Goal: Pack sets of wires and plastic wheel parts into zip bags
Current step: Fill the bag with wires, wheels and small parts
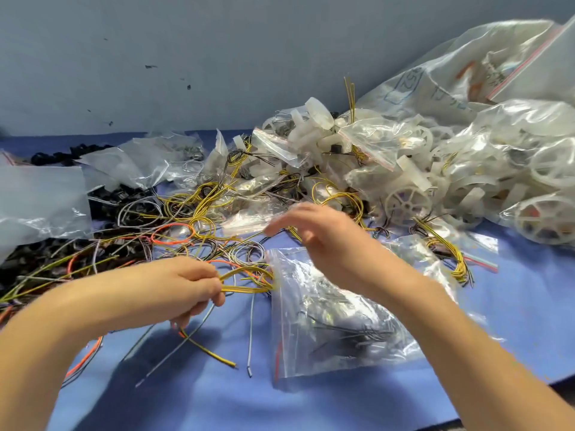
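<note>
Yellow wire loops (245, 279) gripped in left hand (193, 284) extend right, meeting clear plastic zip bag (329, 331). Right hand (320, 234) hovers above, fingers relaxed.

— What's at the back?
— A plain grey-blue wall (186, 42), flecked with a few dark marks.
— And below?
— A blue tabletop (217, 399), evenly lit, soft shadows near the front.

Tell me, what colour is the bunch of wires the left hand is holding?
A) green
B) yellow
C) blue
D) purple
B: the left hand grips a looped bundle of yellow wires whose far end reaches the edge of the clear zip bag.
</note>
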`<state>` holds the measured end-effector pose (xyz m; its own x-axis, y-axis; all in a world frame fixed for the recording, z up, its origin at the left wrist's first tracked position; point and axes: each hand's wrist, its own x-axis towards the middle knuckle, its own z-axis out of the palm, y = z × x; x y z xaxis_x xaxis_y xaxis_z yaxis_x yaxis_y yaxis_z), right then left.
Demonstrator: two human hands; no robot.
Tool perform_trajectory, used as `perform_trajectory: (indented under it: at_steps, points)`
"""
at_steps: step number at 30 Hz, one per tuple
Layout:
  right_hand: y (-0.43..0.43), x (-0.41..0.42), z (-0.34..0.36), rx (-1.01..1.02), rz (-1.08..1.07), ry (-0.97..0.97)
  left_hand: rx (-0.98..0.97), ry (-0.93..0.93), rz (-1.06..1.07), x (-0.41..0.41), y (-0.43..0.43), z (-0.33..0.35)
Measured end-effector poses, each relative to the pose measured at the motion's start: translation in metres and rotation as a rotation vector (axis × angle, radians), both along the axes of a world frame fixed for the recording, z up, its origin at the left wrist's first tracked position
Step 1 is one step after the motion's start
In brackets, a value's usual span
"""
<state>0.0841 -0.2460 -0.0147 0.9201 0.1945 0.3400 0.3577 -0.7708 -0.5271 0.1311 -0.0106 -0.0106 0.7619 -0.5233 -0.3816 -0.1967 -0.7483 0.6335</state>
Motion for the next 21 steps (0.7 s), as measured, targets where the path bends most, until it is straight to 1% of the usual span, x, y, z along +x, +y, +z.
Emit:
perform_trajectory:
  at_steps: [2,4,6,8,10,12,15,16,18,21]
  points:
    - [0.011,0.002,-0.009,-0.209,0.015,0.019,0.052,0.002,-0.038,-0.004,-0.006,0.001]
    - [0.017,0.001,-0.015,-0.353,0.020,0.039,0.092,0.005,-0.069,-0.006,-0.010,0.001]
    - [0.018,0.000,-0.019,-0.428,0.035,0.028,0.110,0.010,-0.095,-0.008,-0.011,0.003]
    - [0.018,0.001,-0.021,-0.440,0.037,-0.004,0.100,0.026,-0.122,-0.009,-0.012,0.005]
    - [0.016,0.001,-0.020,-0.426,0.028,-0.016,0.052,0.046,-0.159,-0.011,-0.015,0.006]
    - [0.013,0.002,-0.017,-0.340,0.025,-0.014,0.014,0.021,-0.207,-0.015,-0.020,0.008]
    - [0.011,0.004,-0.013,-0.172,0.039,-0.061,0.006,-0.174,-0.262,-0.018,-0.035,0.007]
    - [0.011,0.004,-0.013,-0.121,0.044,-0.081,-0.016,-0.195,-0.258,-0.019,-0.042,0.006]
    - [0.012,0.004,-0.012,-0.021,0.046,-0.101,-0.083,-0.141,-0.241,-0.021,-0.055,0.005]
    - [0.013,0.004,-0.010,0.039,0.036,-0.085,-0.254,0.096,-0.214,-0.021,-0.065,-0.002]
